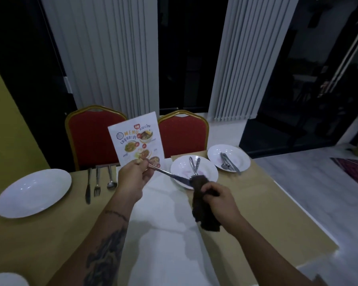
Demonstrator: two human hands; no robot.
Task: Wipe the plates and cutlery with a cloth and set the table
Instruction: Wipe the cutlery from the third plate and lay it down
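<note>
My left hand point(133, 174) pinches the handle of a table knife point(170, 174) held over the table. Its blade tip runs into a dark brown cloth point(204, 211) that my right hand point(217, 200) grips. Behind the cloth stands a white plate point(209, 168) with two pieces of cutlery point(194, 165) in it. Farther right, a second white plate point(242, 156) holds several pieces of cutlery point(228, 163). At the left lies a large white plate point(34, 191), with a knife point(88, 185), a fork point(97, 183) and a spoon point(111, 178) laid beside it.
A menu card point(135, 139) stands at the table's far edge. Two red chairs point(91, 137) with gold frames are pushed in behind it. The rim of another white plate point(6, 280) shows at the bottom left. The table's right edge point(310, 219) drops to a pale floor.
</note>
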